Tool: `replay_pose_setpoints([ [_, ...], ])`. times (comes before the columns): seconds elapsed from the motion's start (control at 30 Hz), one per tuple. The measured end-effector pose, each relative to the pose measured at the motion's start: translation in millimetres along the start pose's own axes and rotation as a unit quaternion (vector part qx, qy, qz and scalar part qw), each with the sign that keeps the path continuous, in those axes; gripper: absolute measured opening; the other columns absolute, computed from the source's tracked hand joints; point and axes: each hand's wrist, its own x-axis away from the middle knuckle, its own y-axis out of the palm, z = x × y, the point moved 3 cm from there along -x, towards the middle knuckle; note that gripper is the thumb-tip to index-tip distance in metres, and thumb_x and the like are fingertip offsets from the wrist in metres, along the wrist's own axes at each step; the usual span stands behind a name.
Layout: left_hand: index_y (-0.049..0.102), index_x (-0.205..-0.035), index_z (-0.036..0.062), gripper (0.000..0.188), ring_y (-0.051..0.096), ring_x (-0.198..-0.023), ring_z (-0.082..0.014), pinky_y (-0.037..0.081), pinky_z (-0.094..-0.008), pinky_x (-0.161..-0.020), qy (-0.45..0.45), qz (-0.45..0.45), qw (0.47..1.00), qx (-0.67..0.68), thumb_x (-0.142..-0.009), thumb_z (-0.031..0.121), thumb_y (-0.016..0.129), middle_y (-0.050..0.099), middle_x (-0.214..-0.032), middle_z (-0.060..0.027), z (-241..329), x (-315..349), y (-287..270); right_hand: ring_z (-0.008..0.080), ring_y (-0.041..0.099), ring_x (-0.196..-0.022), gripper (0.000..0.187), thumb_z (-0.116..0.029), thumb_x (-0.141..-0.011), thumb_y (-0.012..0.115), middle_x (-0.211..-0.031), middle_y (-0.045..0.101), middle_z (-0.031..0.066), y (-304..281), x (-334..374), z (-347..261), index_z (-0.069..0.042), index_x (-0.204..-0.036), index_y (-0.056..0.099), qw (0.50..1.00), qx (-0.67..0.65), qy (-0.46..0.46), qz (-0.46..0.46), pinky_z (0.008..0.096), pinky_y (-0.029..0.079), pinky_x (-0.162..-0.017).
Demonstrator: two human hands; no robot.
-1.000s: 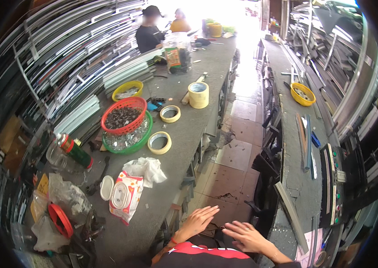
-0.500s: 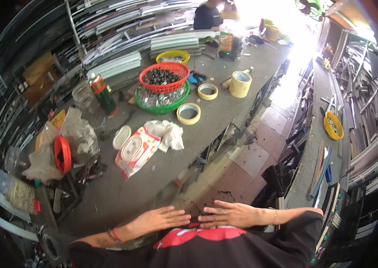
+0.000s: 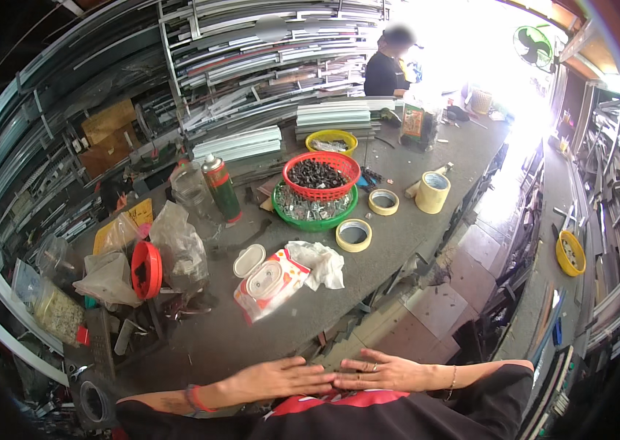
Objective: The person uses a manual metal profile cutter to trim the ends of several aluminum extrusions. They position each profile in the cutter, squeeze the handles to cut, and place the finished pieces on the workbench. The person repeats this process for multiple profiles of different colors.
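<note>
My left hand [image 3: 284, 380] lies palm down in front of my shirt, fingers stretched out and holding nothing. Facing it, my right hand [image 3: 383, 372] is likewise flat and spread, with a ring on one finger. The fingertips of the two meet or overlap slightly. Ahead on the grey workbench [image 3: 229, 337] is a red and white wet-wipe pack [image 3: 273, 284] with its white lid up, a crumpled white cloth [image 3: 319, 264] against it. Beyond sit a red basket [image 3: 354, 176] of small black parts, stacked on a green basket [image 3: 281, 209] of clear and metallic pieces.
Tape rolls [image 3: 354, 235] and a spray can [image 3: 222, 192] stand on the bench. Plastic bags [image 3: 178, 249] and a red lid [image 3: 146, 271] lie left. Racks of metal profiles [image 3: 273, 66] line the wall. Someone in dark clothes [image 3: 379, 75] is at the far end. A tiled aisle [image 3: 434, 304] runs right.
The whole scene has shifted down and right in view, showing more of the far end. My hands have come closer together, fingertips now meeting.
</note>
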Motion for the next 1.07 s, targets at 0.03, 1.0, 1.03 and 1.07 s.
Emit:
replay_pose_setpoints([
  [0.03, 0.022, -0.145, 0.0214, 0.064, 0.021, -0.138, -0.0179, 0.011, -0.0391, -0.114, 0.035, 0.012, 0.999, 0.026, -0.086, 0.024, 0.045, 0.020, -0.151, 0.0029, 1, -5, 9, 0.0171, 0.013, -0.141, 0.074, -0.028, -0.080, 0.045, -0.152, 0.015, -0.0059, 5, -5, 4, -0.024, -0.147, 0.013, 0.998, 0.050, -0.031, -0.025, 0.0467, 0.009, -0.113],
  [1.0, 0.041, -0.132, 0.0083, 0.058, 0.053, -0.106, -0.0351, 0.037, -0.0489, -0.093, -0.248, -0.270, 0.858, 0.359, -0.086, 0.042, 0.053, 0.055, -0.116, -0.0201, 45, -89, 183, 0.0238, 0.063, -0.098, 0.065, -0.032, -0.082, 0.058, -0.125, 0.056, 0.0122, 164, 71, -149, -0.015, -0.140, 0.033, 0.756, -0.312, 0.575, -0.024, 0.0425, 0.049, -0.083],
  [1.03, 0.036, -0.135, 0.0087, 0.063, 0.049, -0.114, -0.0371, 0.034, -0.0515, -0.097, -0.216, -0.278, 0.845, 0.403, -0.086, 0.045, 0.052, 0.053, -0.120, -0.0199, 38, -117, 180, 0.0231, 0.063, -0.100, 0.067, -0.031, -0.081, 0.060, -0.127, 0.054, 0.0131, 154, 83, -162, -0.015, -0.140, 0.032, 0.715, -0.336, 0.613, 0.011, 0.0430, 0.049, -0.086],
  [1.07, 0.036, -0.135, 0.0087, 0.063, 0.049, -0.114, -0.0371, 0.034, -0.0515, -0.097, -0.206, -0.303, 0.833, 0.415, -0.086, 0.045, 0.052, 0.053, -0.120, -0.0199, 49, -124, 167, 0.0355, 0.053, -0.115, 0.077, -0.032, -0.076, 0.066, -0.135, 0.044, 0.0195, 144, 98, -175, -0.018, -0.142, 0.029, 0.618, -0.452, 0.630, 0.129, 0.0519, 0.041, -0.095],
])
